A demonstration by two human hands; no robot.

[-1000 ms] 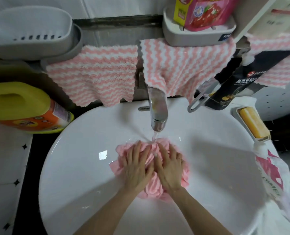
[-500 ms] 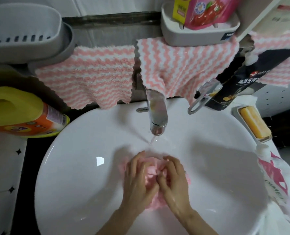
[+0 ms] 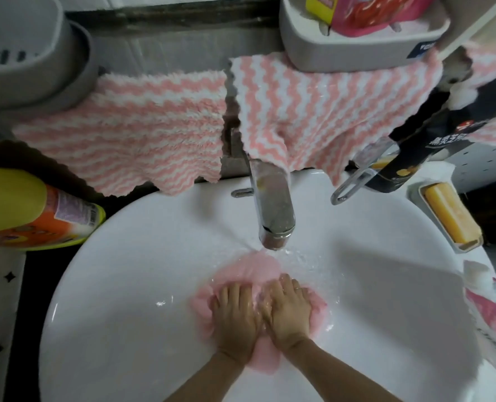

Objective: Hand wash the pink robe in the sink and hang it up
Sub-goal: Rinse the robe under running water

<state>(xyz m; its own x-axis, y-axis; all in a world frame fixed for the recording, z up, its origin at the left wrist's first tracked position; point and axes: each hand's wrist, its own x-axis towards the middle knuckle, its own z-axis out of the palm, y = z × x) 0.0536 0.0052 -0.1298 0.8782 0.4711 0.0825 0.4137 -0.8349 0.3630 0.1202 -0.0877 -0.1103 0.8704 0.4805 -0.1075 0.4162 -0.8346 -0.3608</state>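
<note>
Curled into the cloth a moment ago, the left hand (image 3: pixel 235 314) and right hand (image 3: pixel 288 310) now press flat, side by side, on the wet pink fleece robe (image 3: pixel 249 268), so the kneading goes on. The robe lies mid-basin in the round white ceramic sink (image 3: pixel 124 285), bulging out beyond the hands toward the far chrome tap (image 3: pixel 272 204).

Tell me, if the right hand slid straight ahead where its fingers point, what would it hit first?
Likely the right hand meets more pink robe, then the running water; depth is unclear.
</note>
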